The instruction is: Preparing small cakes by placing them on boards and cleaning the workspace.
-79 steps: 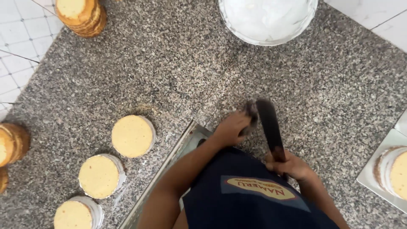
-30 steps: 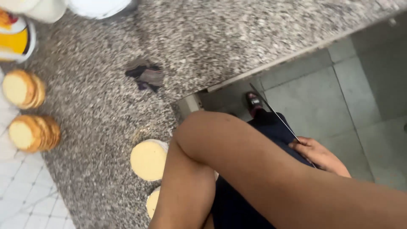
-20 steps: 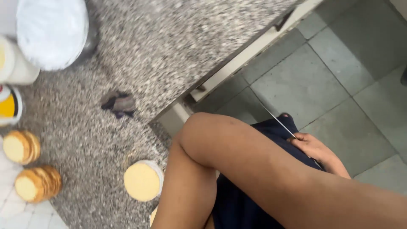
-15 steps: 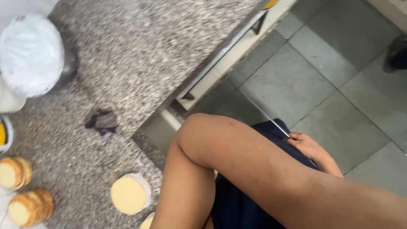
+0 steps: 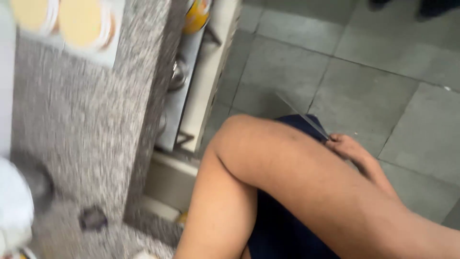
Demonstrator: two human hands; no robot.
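Head view, looking down past the person's bent left arm, which crosses the middle of the frame with its elbow uppermost. The left hand lies outside the frame, so its grip is not seen. The right hand [image 5: 352,148] sits right of centre, over the grey tiled floor [image 5: 373,76], fingers closed in a grip around the handle of a long thin knife [image 5: 303,115]. The blade slants up and to the left from the hand, its tip over the floor tiles and well apart from the speckled granite surface [image 5: 91,124] on the left. A dark blue garment [image 5: 282,225] shows beneath the arm. On the surface, blurred, two round pale yellow cakes [image 5: 81,21] lie at the top edge on a light tray, a white bowl [image 5: 14,206] sits at the lower left, and a small dark lump [image 5: 93,218] lies near the surface's front edge. Below the edge, a shelf [image 5: 184,100] holds metal ware and a yellow container [image 5: 197,14].
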